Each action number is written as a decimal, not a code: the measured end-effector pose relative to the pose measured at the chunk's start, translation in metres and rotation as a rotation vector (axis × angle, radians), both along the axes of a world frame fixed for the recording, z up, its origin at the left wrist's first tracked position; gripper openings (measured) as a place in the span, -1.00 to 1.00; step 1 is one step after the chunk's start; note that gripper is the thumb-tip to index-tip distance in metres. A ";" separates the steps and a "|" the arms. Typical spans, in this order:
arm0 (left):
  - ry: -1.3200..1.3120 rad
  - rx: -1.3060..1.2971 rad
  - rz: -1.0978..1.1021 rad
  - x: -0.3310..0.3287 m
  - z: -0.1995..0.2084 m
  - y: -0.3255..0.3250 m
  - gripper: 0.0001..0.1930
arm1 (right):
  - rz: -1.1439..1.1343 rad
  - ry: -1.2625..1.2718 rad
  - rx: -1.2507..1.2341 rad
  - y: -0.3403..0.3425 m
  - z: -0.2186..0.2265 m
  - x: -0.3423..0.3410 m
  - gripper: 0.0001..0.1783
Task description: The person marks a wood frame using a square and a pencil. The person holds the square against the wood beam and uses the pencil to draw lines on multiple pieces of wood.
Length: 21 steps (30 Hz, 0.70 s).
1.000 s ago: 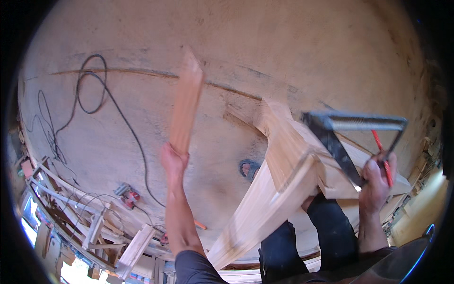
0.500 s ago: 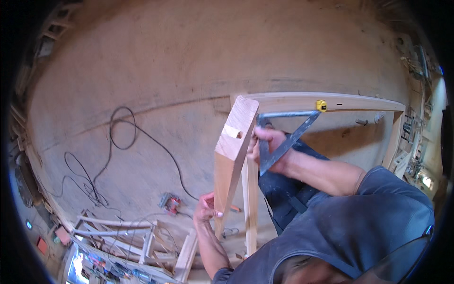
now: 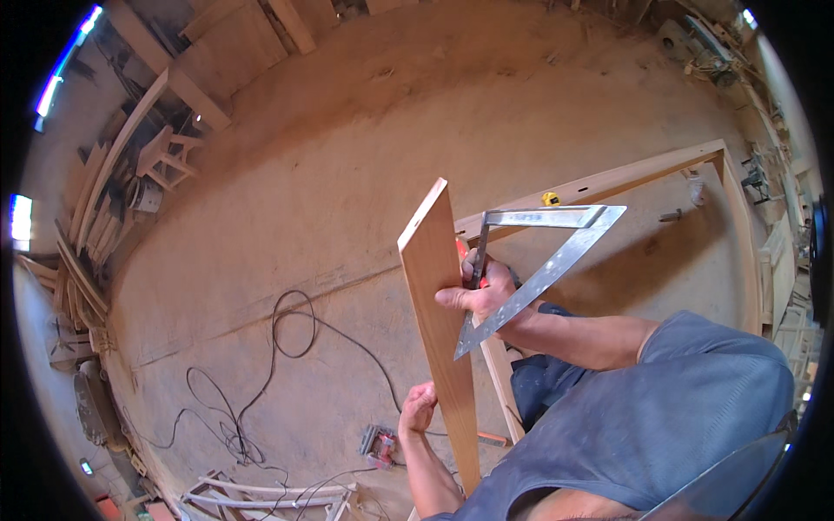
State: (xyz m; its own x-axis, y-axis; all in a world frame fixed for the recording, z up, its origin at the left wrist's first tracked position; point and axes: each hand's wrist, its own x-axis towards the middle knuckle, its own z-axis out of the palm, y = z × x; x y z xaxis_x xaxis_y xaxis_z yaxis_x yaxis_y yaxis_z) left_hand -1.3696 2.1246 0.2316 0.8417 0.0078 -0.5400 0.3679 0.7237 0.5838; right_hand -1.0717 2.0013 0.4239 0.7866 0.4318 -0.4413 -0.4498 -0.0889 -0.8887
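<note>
A long wooden board (image 3: 437, 321) stands tilted in front of me, its wide face showing and its narrow end up. My left hand (image 3: 419, 408) is closed at the board's left edge, low down. Higher on the right side, my right hand (image 3: 486, 291) is closed on a metal triangle square (image 3: 547, 278), with the thumb laid against the board's face. Something red shows between those fingers, too covered to name. The fingers behind the board are hidden.
Behind my right arm lies a wooden frame (image 3: 647, 167) with a yellow tape measure (image 3: 550, 199) on it. A black cable (image 3: 347, 337) loops over the floor at left, near a red and grey power tool (image 3: 379, 445). Timber and a stool (image 3: 165, 158) stand at the far left.
The board has turned from showing its notched end to showing its wide face. The square has tilted and swung with my right hand, whose thumb now rests on the board. The view has shifted.
</note>
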 end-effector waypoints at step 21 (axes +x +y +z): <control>0.020 0.551 0.126 0.008 0.092 -0.156 -0.44 | -0.092 -0.630 -0.090 -0.117 0.083 -0.069 -0.56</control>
State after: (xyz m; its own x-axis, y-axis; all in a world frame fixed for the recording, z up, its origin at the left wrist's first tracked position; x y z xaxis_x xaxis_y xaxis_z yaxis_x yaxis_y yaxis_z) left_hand -1.3615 1.9686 0.3234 0.8054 0.3931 -0.4436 0.3133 0.3531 0.8816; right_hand -1.1404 1.8844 0.5074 0.9389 0.3334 0.0858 0.1464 -0.1610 -0.9760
